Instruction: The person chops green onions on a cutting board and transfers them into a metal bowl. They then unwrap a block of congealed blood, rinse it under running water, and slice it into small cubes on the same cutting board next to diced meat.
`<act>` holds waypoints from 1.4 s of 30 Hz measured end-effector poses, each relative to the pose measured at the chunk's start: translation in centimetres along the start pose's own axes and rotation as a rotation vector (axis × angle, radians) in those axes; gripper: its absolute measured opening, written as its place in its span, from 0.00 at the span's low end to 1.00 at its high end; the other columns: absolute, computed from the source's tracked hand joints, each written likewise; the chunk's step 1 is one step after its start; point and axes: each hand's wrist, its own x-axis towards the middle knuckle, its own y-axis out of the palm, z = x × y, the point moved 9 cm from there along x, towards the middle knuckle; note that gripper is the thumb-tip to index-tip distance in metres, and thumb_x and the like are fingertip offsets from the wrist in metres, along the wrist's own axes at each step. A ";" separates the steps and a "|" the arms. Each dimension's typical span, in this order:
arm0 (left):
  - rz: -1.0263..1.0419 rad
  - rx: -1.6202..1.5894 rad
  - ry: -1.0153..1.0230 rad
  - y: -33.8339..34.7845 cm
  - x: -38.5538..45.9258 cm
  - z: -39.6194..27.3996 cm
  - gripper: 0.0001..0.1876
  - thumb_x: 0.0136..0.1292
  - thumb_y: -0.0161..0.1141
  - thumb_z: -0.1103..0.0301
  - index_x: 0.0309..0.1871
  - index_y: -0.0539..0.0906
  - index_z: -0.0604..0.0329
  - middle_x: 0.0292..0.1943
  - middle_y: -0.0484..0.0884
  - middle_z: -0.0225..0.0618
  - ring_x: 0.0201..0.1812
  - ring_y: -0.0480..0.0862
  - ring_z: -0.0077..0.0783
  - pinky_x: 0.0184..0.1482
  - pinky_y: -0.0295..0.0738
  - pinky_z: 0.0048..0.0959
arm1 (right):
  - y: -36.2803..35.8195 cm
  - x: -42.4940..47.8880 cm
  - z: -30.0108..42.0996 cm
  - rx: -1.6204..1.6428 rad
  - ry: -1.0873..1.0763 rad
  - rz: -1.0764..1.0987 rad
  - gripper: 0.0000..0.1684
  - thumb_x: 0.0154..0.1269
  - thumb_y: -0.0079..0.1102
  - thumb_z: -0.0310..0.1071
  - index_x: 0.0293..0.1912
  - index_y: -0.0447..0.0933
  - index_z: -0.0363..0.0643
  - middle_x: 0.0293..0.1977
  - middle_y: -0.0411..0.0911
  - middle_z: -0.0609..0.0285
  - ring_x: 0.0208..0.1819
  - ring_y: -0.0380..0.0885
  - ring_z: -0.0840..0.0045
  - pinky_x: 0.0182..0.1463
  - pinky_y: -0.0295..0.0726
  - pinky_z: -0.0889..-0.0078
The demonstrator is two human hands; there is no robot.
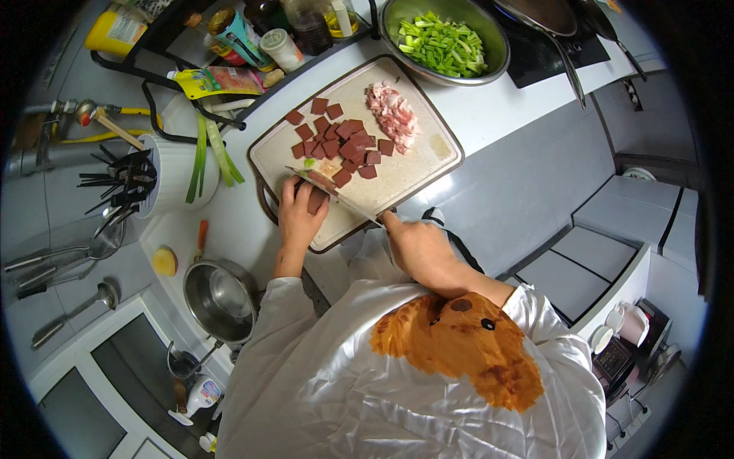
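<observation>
My right hand (421,246) is closed around the handle of a kitchen knife (350,202), whose blade points up and to the left. Under the fingers of my left hand (301,212) is a dark reddish-brown block (316,201), held on the cutting board (436,178) right beside the blade. A thin slab of the same stuff lies on the blade's far side. Square reddish-brown slices (354,137) are scattered and piled across the board's middle. Sliced raw meat (394,117) lies in a heap towards the board's far right corner.
Beyond the board stands a steel bowl (499,63) of chopped green stalks (441,46), beside a pan (545,17) on the hob. Seasoning containers (281,49) fill a black rack at the back left. Scallions (215,149), a steel pot (221,298) and a cut yellowish piece (165,261) are at the left.
</observation>
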 end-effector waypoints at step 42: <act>-0.073 -0.002 0.050 -1.4 -0.1 -1.1 0.23 0.48 0.72 0.69 0.49 0.79 0.56 0.54 0.73 0.45 0.53 0.78 0.53 0.51 0.78 0.45 | 1.2 1.5 0.3 0.059 0.008 -0.005 0.20 0.55 0.53 0.21 0.50 0.68 0.34 0.26 0.80 0.38 0.33 0.82 0.44 0.36 0.81 0.45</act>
